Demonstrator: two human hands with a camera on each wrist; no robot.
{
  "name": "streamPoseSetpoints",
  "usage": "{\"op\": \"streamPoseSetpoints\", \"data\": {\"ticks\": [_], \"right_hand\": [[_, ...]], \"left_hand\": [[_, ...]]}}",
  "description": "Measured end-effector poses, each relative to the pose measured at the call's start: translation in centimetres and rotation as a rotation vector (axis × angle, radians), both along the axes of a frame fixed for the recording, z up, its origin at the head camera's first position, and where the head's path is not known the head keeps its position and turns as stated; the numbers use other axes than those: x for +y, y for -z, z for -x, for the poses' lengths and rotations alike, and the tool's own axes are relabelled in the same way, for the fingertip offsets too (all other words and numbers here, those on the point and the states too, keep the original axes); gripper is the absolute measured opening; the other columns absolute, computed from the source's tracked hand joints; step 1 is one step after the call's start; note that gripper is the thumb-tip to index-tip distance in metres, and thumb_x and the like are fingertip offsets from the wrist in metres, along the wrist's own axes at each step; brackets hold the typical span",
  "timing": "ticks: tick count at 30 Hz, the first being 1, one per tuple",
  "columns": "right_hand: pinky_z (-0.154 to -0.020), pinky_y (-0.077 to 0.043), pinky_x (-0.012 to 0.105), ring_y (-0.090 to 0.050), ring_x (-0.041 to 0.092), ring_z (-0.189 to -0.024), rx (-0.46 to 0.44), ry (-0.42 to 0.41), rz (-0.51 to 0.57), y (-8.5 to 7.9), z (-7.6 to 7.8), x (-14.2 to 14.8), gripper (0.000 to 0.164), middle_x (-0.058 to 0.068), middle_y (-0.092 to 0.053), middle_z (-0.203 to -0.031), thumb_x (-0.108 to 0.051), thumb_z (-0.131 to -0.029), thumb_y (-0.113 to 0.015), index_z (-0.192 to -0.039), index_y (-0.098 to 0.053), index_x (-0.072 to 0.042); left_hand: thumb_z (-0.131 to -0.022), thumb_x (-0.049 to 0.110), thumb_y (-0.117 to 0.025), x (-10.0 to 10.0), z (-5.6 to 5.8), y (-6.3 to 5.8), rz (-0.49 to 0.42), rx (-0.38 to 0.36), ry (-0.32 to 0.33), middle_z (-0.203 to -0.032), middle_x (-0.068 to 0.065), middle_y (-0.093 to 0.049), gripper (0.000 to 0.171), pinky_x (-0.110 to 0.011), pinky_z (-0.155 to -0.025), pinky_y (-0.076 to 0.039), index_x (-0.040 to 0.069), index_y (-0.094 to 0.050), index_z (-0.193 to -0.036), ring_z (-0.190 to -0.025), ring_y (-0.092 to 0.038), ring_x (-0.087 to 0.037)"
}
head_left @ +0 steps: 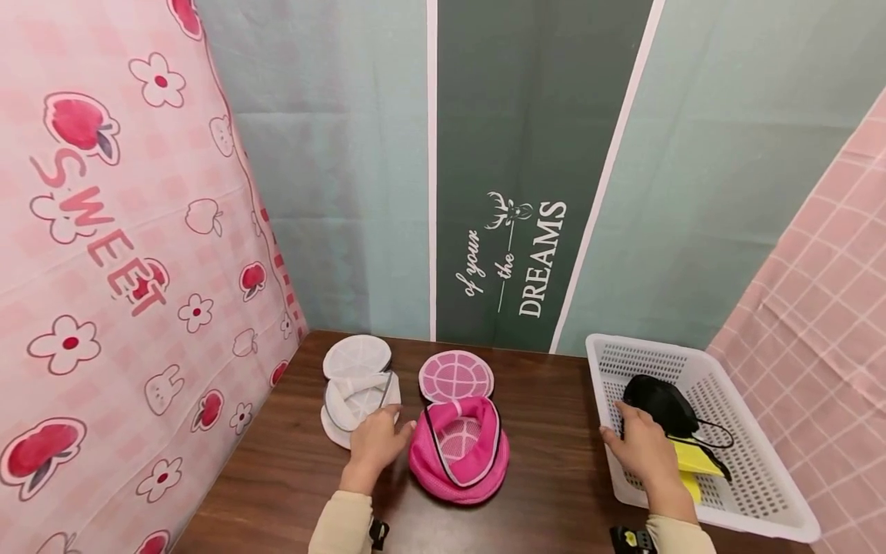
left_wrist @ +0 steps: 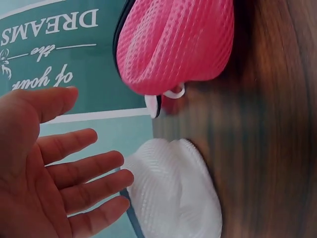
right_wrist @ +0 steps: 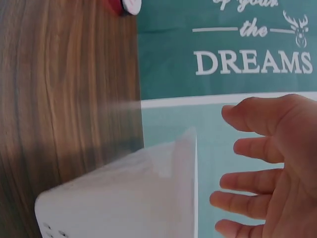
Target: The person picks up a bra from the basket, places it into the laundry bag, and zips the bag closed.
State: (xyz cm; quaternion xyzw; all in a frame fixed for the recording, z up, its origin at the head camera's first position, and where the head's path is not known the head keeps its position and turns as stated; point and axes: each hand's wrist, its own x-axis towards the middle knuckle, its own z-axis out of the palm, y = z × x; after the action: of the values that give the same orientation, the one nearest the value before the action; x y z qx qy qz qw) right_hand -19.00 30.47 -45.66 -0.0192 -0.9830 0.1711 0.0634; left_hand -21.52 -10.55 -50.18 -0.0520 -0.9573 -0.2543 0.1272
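Note:
My left hand [head_left: 377, 442] hovers with fingers spread by the white mesh laundry bag [head_left: 360, 400], its fingertips overlapping the bag's front edge. Just right of that hand sits a round pink mesh laundry bag [head_left: 460, 454], unzipped at the top, with a dark zipper edge round its opening. My right hand [head_left: 644, 446], fingers loosely extended and holding nothing, is above the left side of a white plastic basket [head_left: 768, 462]. Inside the basket, beside the hand, lie a black rounded fabric item with a thin cord [head_left: 661, 404] and a yellow piece [head_left: 695, 458].
Behind the pink bag a flat pink mesh disc [head_left: 457, 375] lies on the brown wooden table [head_left: 554, 431]; a white mesh disc [head_left: 357, 355] is behind the white bag. Printed cloths hang at the back and both sides, with the pink one [head_left: 817, 285] close to the basket.

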Motion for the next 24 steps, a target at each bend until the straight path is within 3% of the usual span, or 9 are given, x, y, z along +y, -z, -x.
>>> {"op": "streamPoseSetpoints", "data": {"ticks": [6, 15, 24], "right_hand": [[-0.075, -0.038, 0.064, -0.040, 0.059, -0.102, -0.132, 0.074, 0.024, -0.4, 0.4, 1.9, 0.066, 0.042, -0.034, -0.126, -0.030, -0.088, -0.059, -0.133, -0.035, 0.012], [-0.077, -0.034, 0.066, -0.037, 0.060, -0.104, -0.296, 0.121, 0.053, -0.4, 0.2, 4.8, 0.077, 0.043, -0.033, -0.126, -0.041, -0.087, -0.058, -0.132, -0.033, 0.015], [-0.076, -0.032, 0.070, -0.037, 0.061, -0.105, -0.447, 0.145, 0.021, 0.8, 0.3, 6.2, 0.078, 0.040, -0.039, -0.124, -0.046, -0.085, -0.058, -0.131, -0.037, 0.013]], "left_hand": [[-0.077, 0.039, -0.068, 0.9, -0.1, 0.5, -0.029, -0.065, -0.024, -0.097, -0.010, -0.067, 0.044, -0.045, -0.067, -0.048, 0.007, -0.067, -0.108, -0.088, -0.062, -0.032], [-0.074, 0.041, -0.072, 2.2, 0.2, 1.7, -0.070, -0.092, -0.048, -0.095, -0.013, -0.066, 0.049, -0.043, -0.069, -0.047, 0.003, -0.067, -0.104, -0.088, -0.061, -0.032], [-0.074, 0.045, -0.071, 2.9, 0.1, 2.7, -0.092, -0.150, -0.076, -0.093, -0.012, -0.065, 0.051, -0.044, -0.063, -0.046, 0.006, -0.067, -0.106, -0.085, -0.061, -0.032]]}}
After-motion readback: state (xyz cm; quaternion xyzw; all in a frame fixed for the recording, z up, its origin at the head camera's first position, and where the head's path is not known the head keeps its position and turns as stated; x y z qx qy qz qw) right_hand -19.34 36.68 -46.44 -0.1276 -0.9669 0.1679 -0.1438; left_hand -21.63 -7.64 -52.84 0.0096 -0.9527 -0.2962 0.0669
